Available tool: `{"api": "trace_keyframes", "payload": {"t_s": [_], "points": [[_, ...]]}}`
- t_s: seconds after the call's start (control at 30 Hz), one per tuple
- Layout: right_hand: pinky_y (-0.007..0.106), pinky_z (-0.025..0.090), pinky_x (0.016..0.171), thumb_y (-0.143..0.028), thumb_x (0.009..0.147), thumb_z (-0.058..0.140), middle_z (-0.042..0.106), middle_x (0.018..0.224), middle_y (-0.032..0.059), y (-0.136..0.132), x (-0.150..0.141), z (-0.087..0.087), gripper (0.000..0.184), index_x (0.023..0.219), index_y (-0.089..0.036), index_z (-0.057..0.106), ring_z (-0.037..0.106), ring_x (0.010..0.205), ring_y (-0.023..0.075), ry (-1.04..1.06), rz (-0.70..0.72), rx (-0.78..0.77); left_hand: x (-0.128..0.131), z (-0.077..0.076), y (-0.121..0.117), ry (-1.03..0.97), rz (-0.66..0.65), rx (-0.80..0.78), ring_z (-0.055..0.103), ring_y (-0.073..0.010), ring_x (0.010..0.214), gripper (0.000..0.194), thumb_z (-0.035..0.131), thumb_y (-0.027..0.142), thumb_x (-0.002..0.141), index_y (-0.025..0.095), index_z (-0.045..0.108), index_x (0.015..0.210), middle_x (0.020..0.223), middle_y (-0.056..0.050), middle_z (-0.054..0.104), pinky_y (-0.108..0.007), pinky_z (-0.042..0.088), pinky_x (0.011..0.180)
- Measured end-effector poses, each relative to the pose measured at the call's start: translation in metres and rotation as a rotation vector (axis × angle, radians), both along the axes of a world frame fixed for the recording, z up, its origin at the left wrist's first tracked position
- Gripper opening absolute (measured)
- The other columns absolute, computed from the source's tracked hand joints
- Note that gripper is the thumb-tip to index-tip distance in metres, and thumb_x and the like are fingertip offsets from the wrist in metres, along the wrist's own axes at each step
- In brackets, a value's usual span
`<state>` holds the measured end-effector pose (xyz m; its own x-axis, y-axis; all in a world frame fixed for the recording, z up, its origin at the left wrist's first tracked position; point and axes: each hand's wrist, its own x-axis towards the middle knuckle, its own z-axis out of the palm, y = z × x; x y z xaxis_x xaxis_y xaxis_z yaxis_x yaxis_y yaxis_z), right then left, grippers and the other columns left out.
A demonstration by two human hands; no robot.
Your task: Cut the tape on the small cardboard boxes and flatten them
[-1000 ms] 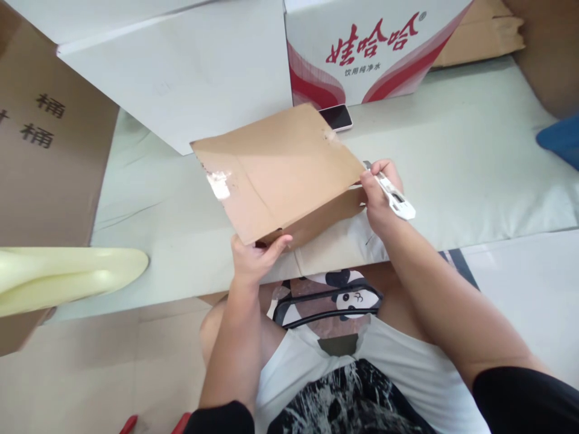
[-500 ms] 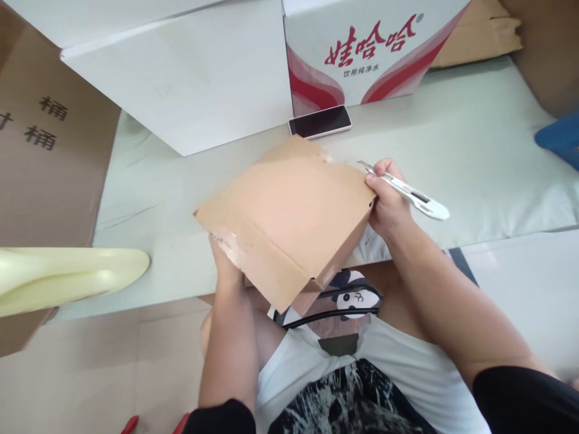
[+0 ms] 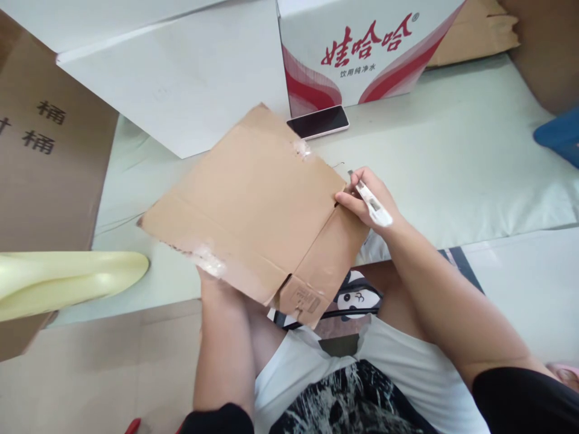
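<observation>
A flattened brown cardboard box (image 3: 253, 211) with creases and tape scraps is held in front of me above a pale green surface (image 3: 452, 157). My left hand (image 3: 212, 280) is under its near left edge, fingers hidden beneath the cardboard, supporting it. My right hand (image 3: 364, 202) is closed on a white utility knife (image 3: 371, 202) at the cardboard's right edge, with the blade end pointing up and away. A dark phone (image 3: 319, 122) lies just beyond the cardboard.
A white carton with red print (image 3: 362, 48) stands at the back, with a plain white box (image 3: 181, 78) to its left. A tall brown carton (image 3: 45, 150) stands at the left above a pale yellow plastic object (image 3: 67, 280). A blue object (image 3: 558, 138) sits at the right edge.
The cardboard has been turned and spread flatter, now reaching further left. My left hand went from its front edge to beneath it. My right hand with the knife dropped slightly.
</observation>
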<state>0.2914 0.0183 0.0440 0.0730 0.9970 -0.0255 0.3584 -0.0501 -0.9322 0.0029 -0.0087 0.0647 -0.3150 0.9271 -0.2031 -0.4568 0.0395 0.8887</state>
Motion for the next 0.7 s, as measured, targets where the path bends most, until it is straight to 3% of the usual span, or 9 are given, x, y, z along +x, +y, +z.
{"api": "trace_keyframes", "payload": {"t_s": [0.1,0.17,0.23,0.33,0.4,0.5,0.6,0.7], "points": [[0.031,0.038,0.064,-0.051,0.069,0.077,0.058,0.071,-0.0039,0.002,0.001,0.0,0.05,0.085,-0.026,0.037,0.048,0.063,0.0151,-0.011,-0.024,-0.056,0.004,0.008,0.003,-0.047,0.026,0.156,0.055,-0.0352,0.144,0.059,0.071,0.069,0.076,0.023,0.075,0.112,0.129,-0.009,0.076,-0.05,0.051,0.116],[0.03,0.036,0.062,-0.048,0.064,0.082,0.056,0.069,-0.005,0.002,-0.001,0.0,0.052,0.082,-0.025,0.039,0.045,0.061,0.0135,-0.013,-0.102,-0.043,0.004,0.009,0.005,-0.058,-0.051,0.13,0.055,-0.0374,0.145,0.058,0.077,0.065,0.072,0.021,0.074,0.11,0.128,-0.012,0.076,-0.051,0.048,0.12],[0.028,0.036,0.059,-0.05,0.062,0.083,0.054,0.067,-0.0057,0.002,-0.001,0.002,0.054,0.082,-0.025,0.039,0.046,0.059,0.0133,0.158,-0.146,-0.058,0.001,0.005,0.008,-0.02,-0.054,0.018,0.061,-0.0365,0.139,0.047,0.087,0.048,0.066,0.02,0.074,0.102,0.119,-0.011,0.079,-0.049,0.05,0.119],[0.028,0.041,0.055,-0.065,0.064,0.077,0.056,0.068,-0.0052,0.0,0.001,0.008,0.059,0.082,-0.026,0.036,0.054,0.059,0.0144,0.552,-0.187,-0.121,-0.008,-0.003,0.013,-0.026,0.047,-0.091,0.07,-0.0309,0.127,0.03,0.084,0.027,0.07,0.02,0.074,0.098,0.108,-0.007,0.081,-0.046,0.054,0.115],[0.027,0.043,0.052,-0.071,0.062,0.076,0.062,0.071,-0.0043,-0.004,0.002,0.013,0.062,0.083,-0.026,0.039,0.058,0.058,0.0139,0.708,-0.182,-0.178,-0.013,-0.008,0.016,-0.075,0.098,-0.085,0.072,-0.0281,0.124,0.02,0.075,0.027,0.08,0.02,0.074,0.099,0.107,-0.007,0.081,-0.044,0.056,0.113],[0.022,0.042,0.047,-0.069,0.054,0.084,0.07,0.076,-0.0031,-0.013,-0.007,0.015,0.065,0.089,-0.026,0.051,0.061,0.056,0.0114,0.813,-0.067,-0.274,-0.015,-0.012,0.02,-0.146,0.148,-0.068,0.071,-0.0253,0.125,0.015,0.065,0.029,0.089,0.02,0.072,0.099,0.107,-0.009,0.081,-0.04,0.057,0.111],[0.018,0.038,0.042,-0.06,0.047,0.093,0.069,0.07,-0.0034,-0.022,-0.028,0.009,0.066,0.09,-0.023,0.057,0.056,0.05,0.0081,0.857,0.002,-0.333,-0.009,-0.017,0.021,-0.177,0.129,-0.072,0.071,-0.0248,0.124,0.016,0.069,0.031,0.087,0.019,0.07,0.099,0.106,-0.009,0.08,-0.039,0.057,0.111],[0.017,0.026,0.035,-0.05,0.045,0.095,0.062,0.058,-0.0049,-0.024,-0.043,0.006,0.059,0.082,-0.02,0.06,0.041,0.039,0.0036,0.825,-0.069,-0.345,-0.002,-0.018,0.02,-0.182,0.05,-0.089,0.072,-0.0265,0.12,0.024,0.076,0.034,0.08,0.02,0.07,0.099,0.106,-0.009,0.08,-0.041,0.057,0.109]]}}
